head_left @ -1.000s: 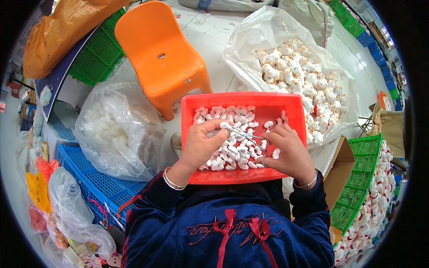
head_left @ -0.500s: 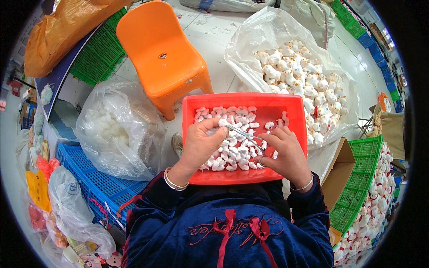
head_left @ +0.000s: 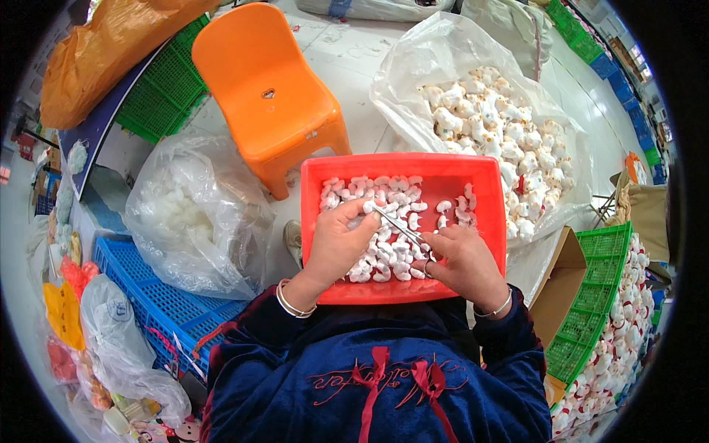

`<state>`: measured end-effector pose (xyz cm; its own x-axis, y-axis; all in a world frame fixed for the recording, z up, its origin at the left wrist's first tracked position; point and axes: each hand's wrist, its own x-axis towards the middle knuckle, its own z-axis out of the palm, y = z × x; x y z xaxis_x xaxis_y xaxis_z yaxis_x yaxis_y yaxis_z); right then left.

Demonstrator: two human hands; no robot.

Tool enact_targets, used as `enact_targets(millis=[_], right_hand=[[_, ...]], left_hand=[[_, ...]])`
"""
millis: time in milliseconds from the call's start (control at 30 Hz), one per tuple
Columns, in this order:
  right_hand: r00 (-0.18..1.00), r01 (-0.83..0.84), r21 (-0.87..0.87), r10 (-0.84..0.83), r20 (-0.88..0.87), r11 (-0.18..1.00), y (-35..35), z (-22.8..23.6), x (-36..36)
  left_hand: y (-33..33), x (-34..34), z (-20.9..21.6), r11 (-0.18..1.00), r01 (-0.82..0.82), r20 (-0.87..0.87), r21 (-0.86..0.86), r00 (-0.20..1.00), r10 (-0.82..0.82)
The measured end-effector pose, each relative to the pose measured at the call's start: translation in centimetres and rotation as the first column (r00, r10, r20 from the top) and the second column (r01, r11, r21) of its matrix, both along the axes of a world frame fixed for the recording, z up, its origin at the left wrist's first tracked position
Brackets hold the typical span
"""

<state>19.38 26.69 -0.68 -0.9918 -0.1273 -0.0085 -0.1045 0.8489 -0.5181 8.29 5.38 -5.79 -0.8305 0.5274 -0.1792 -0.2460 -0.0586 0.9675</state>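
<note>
Across pale floor tiles (head_left: 354, 66) in the head view, can see an orange chair (head_left: 277, 122) beyond the far left corner of a red tray (head_left: 384, 294), a clear bag (head_left: 255, 214) of white stuffing (head_left: 179, 210) off its left edge, a large clear bag (head_left: 402, 81) of white stuffed figures (head_left: 521, 144) by its far right corner, and a green crate (head_left: 598, 295) beyond its right edge. Can make out small white pieces (head_left: 382, 256) strewn from the tray's far left corner toward its near edge, with fewer near the right edge. With the left hand (head_left: 336, 240), pinches one white piece (head_left: 369, 206) between thumb and fingertips, above the tray, left of its middle. With the right hand (head_left: 467, 262), grasps a slim metal tool (head_left: 399, 225) aslant over the tray, tip at the pinched piece; cannot tell whether clamped on it or merely touching
</note>
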Motion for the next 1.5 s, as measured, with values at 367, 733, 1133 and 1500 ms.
enact_targets(millis=[367,733,1133,1500], right_hand=[[0.996,0.087,0.004,-0.087,-0.033,0.996,1.0,1.1,0.1],[0.999,0.043,0.030,-0.044,0.018,0.999,0.9,0.4,0.1],[0.998,0.063,-0.075,-0.064,-0.012,0.995,0.5,0.1,0.1],[0.999,-0.001,0.134,-0.004,0.038,0.991,1.3,2.0,0.2]], left_hand=[[-0.9,-1.1,-0.2,0.997,0.050,0.133,0.056,0.990,-0.057],[-0.5,-0.7,0.5,0.999,0.037,0.081,0.027,0.996,-0.040],[-1.0,-1.5,1.0,0.958,0.281,-0.009,-0.058,0.959,-0.282],[-1.8,-2.8,1.4,0.946,0.309,0.077,-0.097,0.950,-0.302]])
